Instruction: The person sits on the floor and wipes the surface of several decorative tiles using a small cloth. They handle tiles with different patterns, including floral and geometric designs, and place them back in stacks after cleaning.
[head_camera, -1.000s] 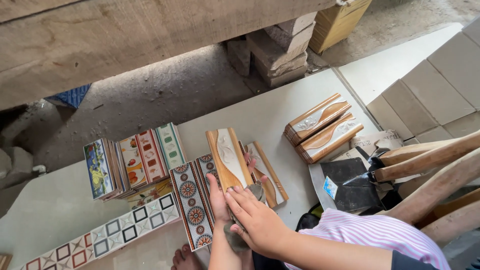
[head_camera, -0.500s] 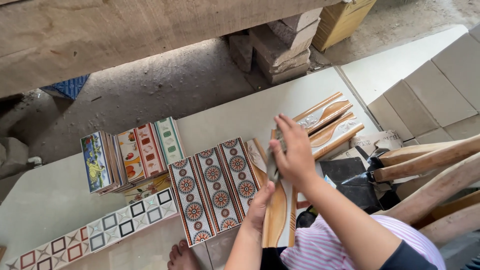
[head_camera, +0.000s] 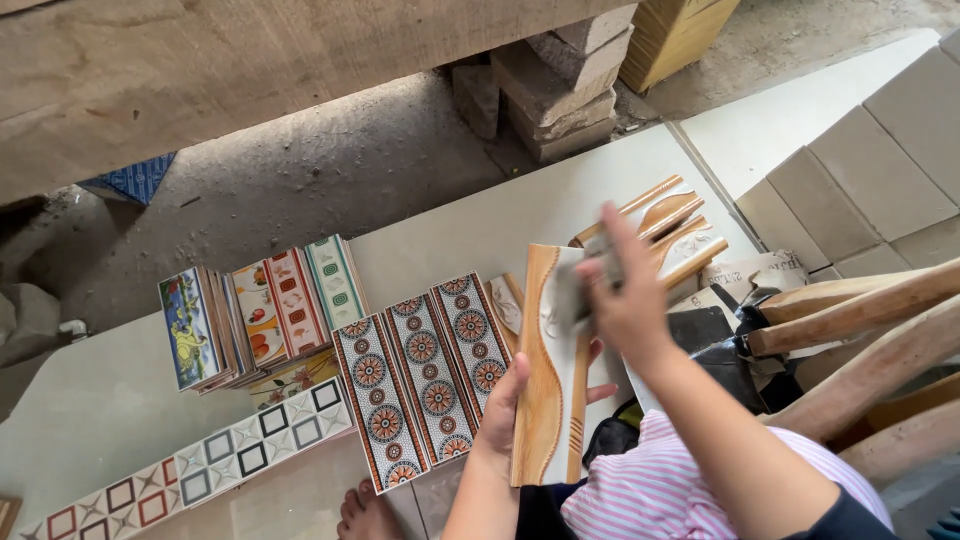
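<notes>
Over a pale worktop (head_camera: 520, 220) strewn with decorative tiles, we grip a long wave-patterned border tile (head_camera: 545, 370) upright in our left hand (head_camera: 505, 400), fingers wrapped around its lower edge. Our right hand (head_camera: 620, 295), blurred, is closed on a small grey pad (head_camera: 575, 290) pressed against the tile's upper face. Beside it lie three medallion tiles (head_camera: 425, 375), and further left a stack of picture tiles (head_camera: 260, 315).
</notes>
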